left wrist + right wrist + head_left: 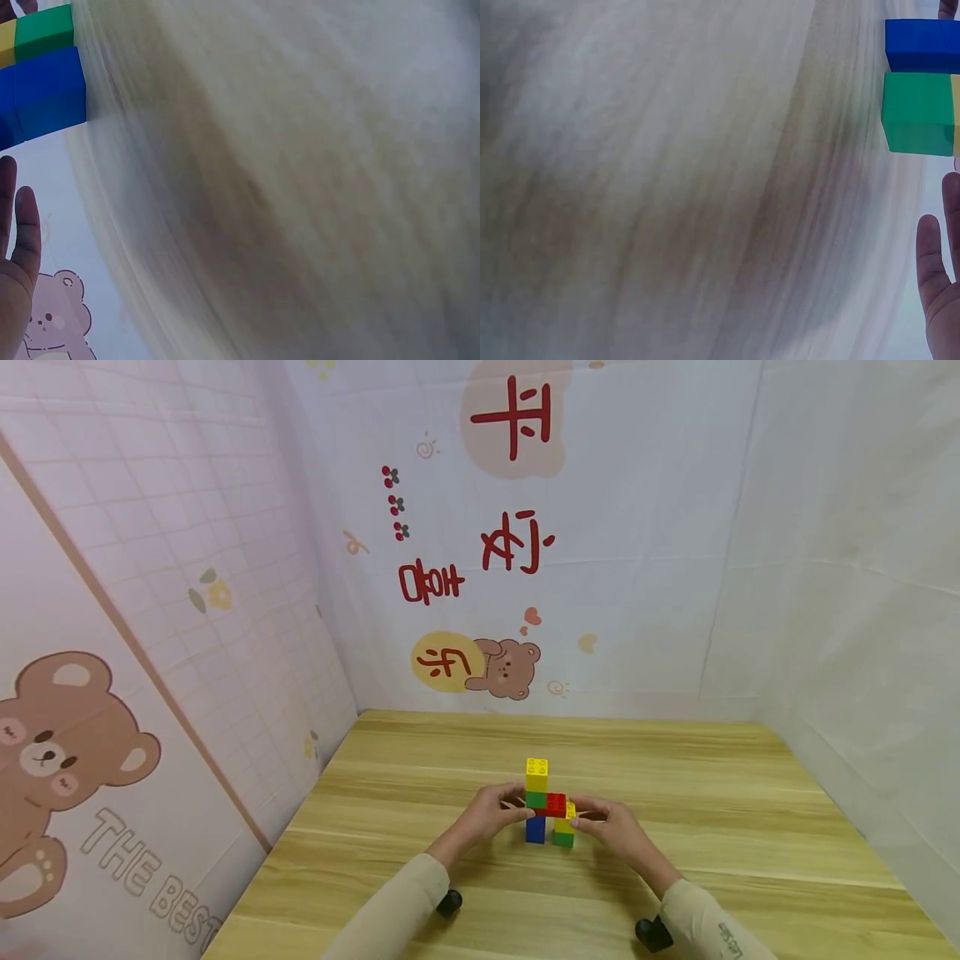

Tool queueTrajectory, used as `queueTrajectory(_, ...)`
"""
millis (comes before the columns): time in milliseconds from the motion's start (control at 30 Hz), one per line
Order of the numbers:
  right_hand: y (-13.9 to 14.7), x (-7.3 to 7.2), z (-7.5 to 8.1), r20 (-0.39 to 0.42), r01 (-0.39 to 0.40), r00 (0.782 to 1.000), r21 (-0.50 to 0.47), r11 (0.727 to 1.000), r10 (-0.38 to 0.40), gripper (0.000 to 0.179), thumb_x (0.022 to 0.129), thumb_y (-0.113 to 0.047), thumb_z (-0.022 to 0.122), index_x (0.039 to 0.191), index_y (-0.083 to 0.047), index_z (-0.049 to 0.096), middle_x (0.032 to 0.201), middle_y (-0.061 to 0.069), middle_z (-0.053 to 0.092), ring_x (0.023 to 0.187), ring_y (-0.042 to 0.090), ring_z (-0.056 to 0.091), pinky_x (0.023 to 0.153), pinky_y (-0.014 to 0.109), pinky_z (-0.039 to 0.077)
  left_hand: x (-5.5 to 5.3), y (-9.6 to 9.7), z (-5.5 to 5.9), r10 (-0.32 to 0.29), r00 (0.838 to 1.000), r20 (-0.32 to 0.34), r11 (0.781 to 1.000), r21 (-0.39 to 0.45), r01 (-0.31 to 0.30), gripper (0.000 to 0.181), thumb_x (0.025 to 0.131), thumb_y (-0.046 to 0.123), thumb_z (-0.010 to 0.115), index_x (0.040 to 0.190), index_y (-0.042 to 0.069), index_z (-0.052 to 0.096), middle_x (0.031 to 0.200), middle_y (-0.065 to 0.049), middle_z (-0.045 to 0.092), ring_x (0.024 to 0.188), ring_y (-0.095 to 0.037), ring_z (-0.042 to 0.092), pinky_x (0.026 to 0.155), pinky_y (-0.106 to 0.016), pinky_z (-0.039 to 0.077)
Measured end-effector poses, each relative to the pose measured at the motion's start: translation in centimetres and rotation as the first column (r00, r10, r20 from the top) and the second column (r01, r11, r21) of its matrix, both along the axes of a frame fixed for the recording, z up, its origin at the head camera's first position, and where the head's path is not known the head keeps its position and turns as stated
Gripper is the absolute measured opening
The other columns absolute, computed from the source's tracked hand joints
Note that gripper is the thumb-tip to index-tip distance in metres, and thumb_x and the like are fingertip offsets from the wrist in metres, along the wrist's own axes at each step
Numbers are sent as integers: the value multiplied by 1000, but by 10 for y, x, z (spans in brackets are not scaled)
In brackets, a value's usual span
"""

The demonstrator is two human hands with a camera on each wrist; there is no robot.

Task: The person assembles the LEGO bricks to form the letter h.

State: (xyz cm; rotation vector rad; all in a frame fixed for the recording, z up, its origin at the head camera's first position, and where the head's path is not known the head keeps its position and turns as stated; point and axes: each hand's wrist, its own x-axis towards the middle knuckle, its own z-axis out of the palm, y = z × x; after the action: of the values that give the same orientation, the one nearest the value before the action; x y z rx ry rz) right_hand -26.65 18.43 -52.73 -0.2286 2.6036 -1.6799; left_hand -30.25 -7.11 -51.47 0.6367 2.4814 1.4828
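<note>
A small structure of toy building bricks stands on the wooden table (480,860). On its left, a column has blue bricks (536,829) below and a green brick (536,799) and yellow brick (536,777) above. A red brick (556,805) bridges to a shorter right column with yellow bricks (564,825) over a green brick (563,840). My left hand (491,810) pinches the structure near the red brick's left end, thumb in front. From the right, my right hand (617,828) pinches the upper yellow brick. The wrist views cut off the pinching fingertips; lower fingers are extended.
A white cloth backdrop (637,568) with printed bears and red characters rises behind the table. Another printed cloth (187,527) hangs along the left side. Black rounded pieces (450,903) sit at both wrists, near the tabletop.
</note>
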Motion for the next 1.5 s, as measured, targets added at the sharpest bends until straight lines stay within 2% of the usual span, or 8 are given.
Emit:
queueTrajectory(233, 0, 0, -3, -4, -6, 1000, -18, 1000, 5, 40, 91, -20, 74, 128, -7, 67, 116, 9, 69, 104, 26, 65, 87, 41, 55, 1, -1, -3, 12, 1000, 14, 1000, 22, -12, 33, 92, 33, 71, 123, 21, 68, 111, 8, 67, 100, -14, 61, 88, -38, 52)
queueTrajectory(400, 0, 0, -4, -9, -27, 1000, -24, 999, 27, 41, 92, -19, 73, 130, -7, 65, 117, 10, 69, 106, 26, 64, 86, 38, 54, 2, -2, -6, 12, 1000, -3, 1000, 25, -11, 33, 93, 32, 70, 125, 22, 67, 113, 8, 67, 101, -14, 61, 87, -39, 52)
queueTrajectory(733, -2, 4, -2, -22, -30, 999, -31, 999, 30, 42, 94, -20, 70, 132, -4, 63, 118, 12, 68, 106, 28, 64, 88, 39, 54, 1, -1, -3, 20, 1000, -2, 999, 25, -20, 36, 94, 38, 67, 127, 23, 66, 109, 11, 67, 100, -12, 59, 86, -36, 51)
queueTrajectory(833, -3, 4, -2, -26, -24, 999, -11, 1000, 24, 42, 94, -23, 69, 132, -5, 63, 120, 13, 68, 109, 29, 63, 91, 42, 53, 0, 0, -2, 28, 1000, -7, 999, 32, -28, 41, 95, 37, 67, 132, 20, 63, 108, 9, 67, 100, -13, 59, 87, -37, 51)
queueTrajectory(1000, -3, 3, -3, -35, -20, 999, 13, 1000, 20, 43, 96, -24, 68, 134, -7, 62, 124, 16, 65, 113, 32, 62, 94, 45, 51, -1, 1, -1, 34, 999, -8, 999, 37, -34, 56, 95, 32, 68, 146, 17, 49, 107, 5, 68, 99, -14, 60, 88, -37, 51)
queueTrajectory(1233, -3, 3, -5, -19, -16, 1000, -5, 1000, 16, 45, 96, -18, 68, 138, -5, 58, 119, 14, 67, 109, 30, 62, 93, 44, 52, -2, 2, -2, 13, 1000, 0, 1000, 25, -13, 75, 91, 20, 74, 155, 21, 35, 107, 6, 66, 99, -13, 61, 92, -38, 51)
queueTrajectory(1367, -2, 2, -6, -3, -55, 998, -10, 998, 55, 55, 90, -12, 74, 141, -3, 54, 115, 13, 67, 104, 29, 64, 93, 46, 51, -2, 3, -3, 4, 1000, 17, 1000, 11, -4, 83, 88, 15, 76, 157, 22, 30, 108, 5, 64, 98, -13, 61, 92, -38, 51)
queueTrajectory(1500, 0, 2, -8, 8, -106, 994, 14, 994, 106, 62, 88, -14, 76, 143, -3, 51, 115, 13, 67, 103, 28, 63, 93, 48, 51, -2, 3, -5, -14, 999, 51, 1000, -1, 14, 89, 86, 14, 79, 158, 21, 27, 110, 2, 63, 99, -15, 60, 90, -37, 52)
